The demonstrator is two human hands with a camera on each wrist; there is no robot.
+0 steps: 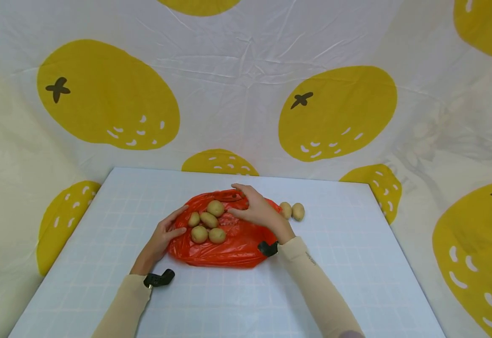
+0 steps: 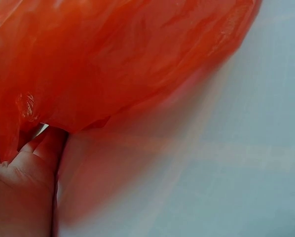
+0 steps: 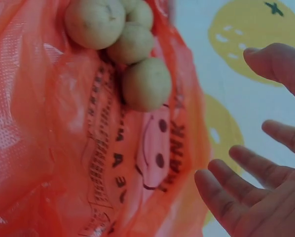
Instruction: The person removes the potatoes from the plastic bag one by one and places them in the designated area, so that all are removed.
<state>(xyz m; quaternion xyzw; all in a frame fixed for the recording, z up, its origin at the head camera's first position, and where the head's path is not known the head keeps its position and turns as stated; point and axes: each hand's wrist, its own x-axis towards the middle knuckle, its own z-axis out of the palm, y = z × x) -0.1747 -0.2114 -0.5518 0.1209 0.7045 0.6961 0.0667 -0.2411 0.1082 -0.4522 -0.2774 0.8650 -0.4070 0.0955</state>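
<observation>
The left hand [image 1: 160, 240], its fingers spread, touches the left edge of a red plastic bag [image 1: 239, 246] printed "THANK", with five potatoes [image 1: 209, 219] resting on its left half. The right hand [image 1: 257, 208], fingers parted, hovers over it, left of two more potatoes [image 1: 298, 211].

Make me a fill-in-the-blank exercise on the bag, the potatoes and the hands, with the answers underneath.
1. The plastic bag is coloured ____.
2. In the head view, ____ potatoes show within the bag's outline.
3. Two other potatoes lie on the table, to the ____ of the bag in the head view.
4. At the bag's left edge is the person's ____ hand.

Missing words: red; five; right; left.
</observation>
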